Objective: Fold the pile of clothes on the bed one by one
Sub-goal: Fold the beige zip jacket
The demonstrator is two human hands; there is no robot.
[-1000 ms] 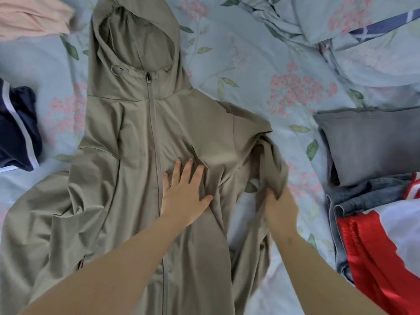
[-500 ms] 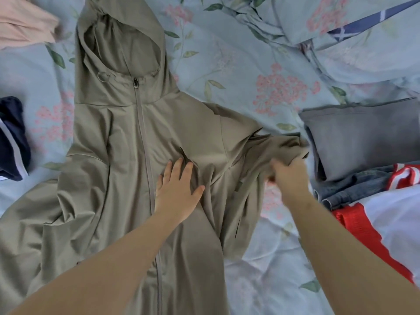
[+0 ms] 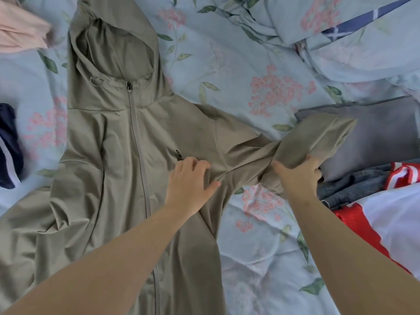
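You are working on the hooded jacket (image 3: pixel 118 155). It lies front up and zipped on the bed, with its hem nearest you and its hood (image 3: pixel 118 53) farthest away.

Your left hand (image 3: pixel 188 180) rests palm down on the jacket's chest, between the zip (image 3: pixel 138 155) and the armpit seam. It grasps nothing and only pins the body. Your right hand (image 3: pixel 295 176) is clamped on the sleeve (image 3: pixel 313 137). The fingers are curled round a bunch of cloth partway along it, and the cuff end flops past them onto the grey folded garment (image 3: pixel 375 137).

This looks like the step of drawing the sleeve out straight before the first fold. The next move probably calls for carrying the sleeve back across the jacket's chest while the left hand stays as the anchor along the fold line. The cloth looks thin and likely to slip, so keep it taut. The jacket's other sleeve lies crumpled and will want the same treatment.

The surface is a rumpled pale blue floral sheet (image 3: pixel 227 64).

- **Sleeve side of the jacket:** nearest you is a red-and-white garment (image 3: pixel 386 223), then denim (image 3: pixel 341 189), then the grey piece.
- **Opposite side:** a navy garment (image 3: pixel 9 144) with a white stripe lies level with the chest, and a pink garment (image 3: pixel 20 30) lies level with the hood.
- **Beyond the sleeve:** bunched bedding (image 3: pixel 341 53) in the same print.

No part of the room beyond the bed is in view.
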